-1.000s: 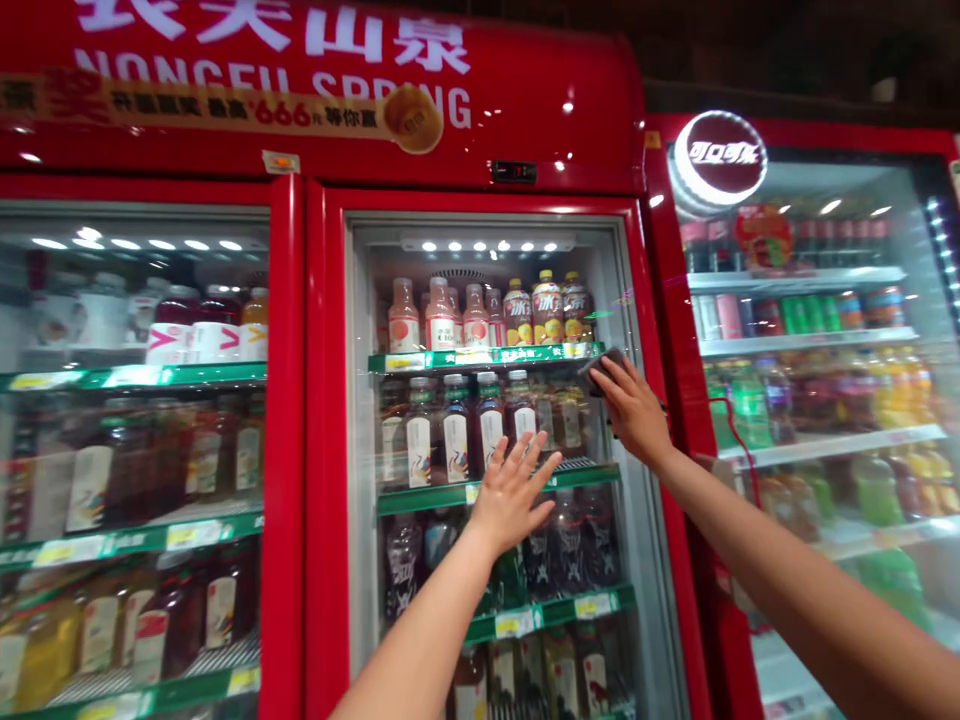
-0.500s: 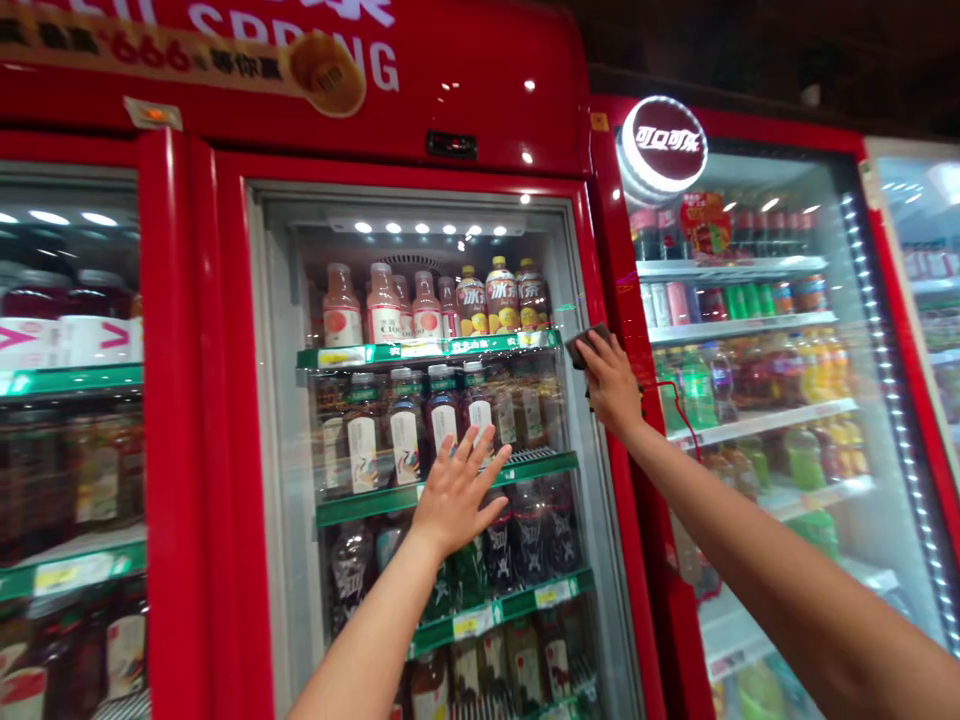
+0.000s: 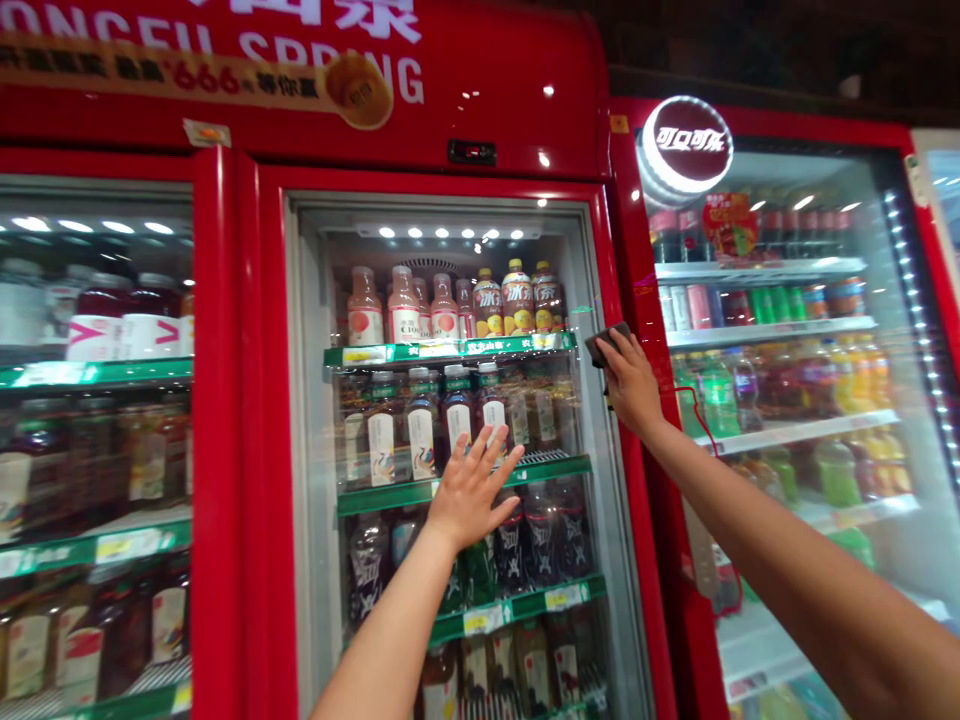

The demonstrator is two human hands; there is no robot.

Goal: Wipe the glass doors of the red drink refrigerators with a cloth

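Note:
My left hand (image 3: 474, 490) lies against the glass door (image 3: 450, 400) of a red drinks fridge, fingers spread, with nothing in it. Bottles with white labels stand on the shelf behind the glass there. My right hand (image 3: 632, 385) is at the right side of the door's red frame (image 3: 628, 470), higher up than the left. Its fingers press a dark sponge (image 3: 606, 343), a flat block, against the edge where glass and frame meet. The palm side of that hand is hidden.
To the right stands a second red fridge with a lit round sign (image 3: 688, 144) and shelves of bottles and cans. A thin red cord (image 3: 694, 405) hangs between the fridges. Another glass door (image 3: 97, 450) is on the left. A small display (image 3: 472, 152) sits above the middle door.
The view has turned a little to the left, so the fridges and both arms appear further right. Both hands keep about the same places on the door, the sponge still under the right fingers.

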